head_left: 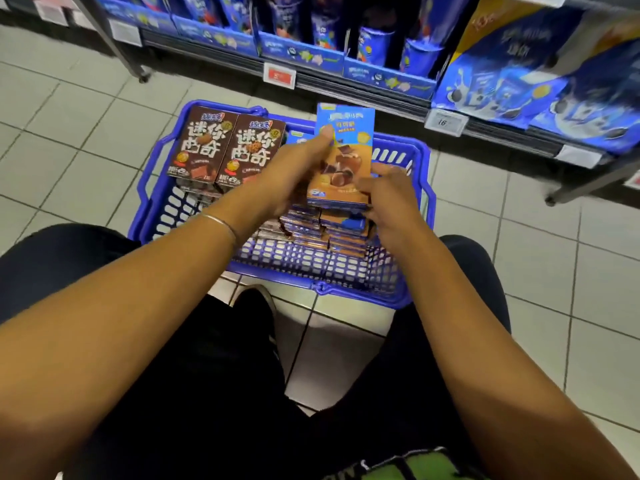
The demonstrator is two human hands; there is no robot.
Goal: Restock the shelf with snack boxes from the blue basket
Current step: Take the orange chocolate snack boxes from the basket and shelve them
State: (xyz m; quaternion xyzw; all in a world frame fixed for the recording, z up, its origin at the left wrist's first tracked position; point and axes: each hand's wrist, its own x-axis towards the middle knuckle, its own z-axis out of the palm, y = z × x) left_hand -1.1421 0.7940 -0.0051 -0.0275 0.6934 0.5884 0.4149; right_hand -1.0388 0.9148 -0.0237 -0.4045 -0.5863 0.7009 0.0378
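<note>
My left hand (298, 168) and right hand (391, 199) grip 1 orange box (346, 161), its long axis pointing toward the far shelf (363, 93).

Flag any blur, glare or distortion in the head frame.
Head view: wide-angle distortion bows the pale floor tiles and metal shelf edge; blue snack bags at upper right smear; the brown cardboard boxes in the blue plastic basket and the held blue-and-orange cardboard box read sharp; lighting even, no harsh glare.

Arms outstretched, left hand (294, 171) and right hand (391, 199) grip one snack box (348, 133).
</note>
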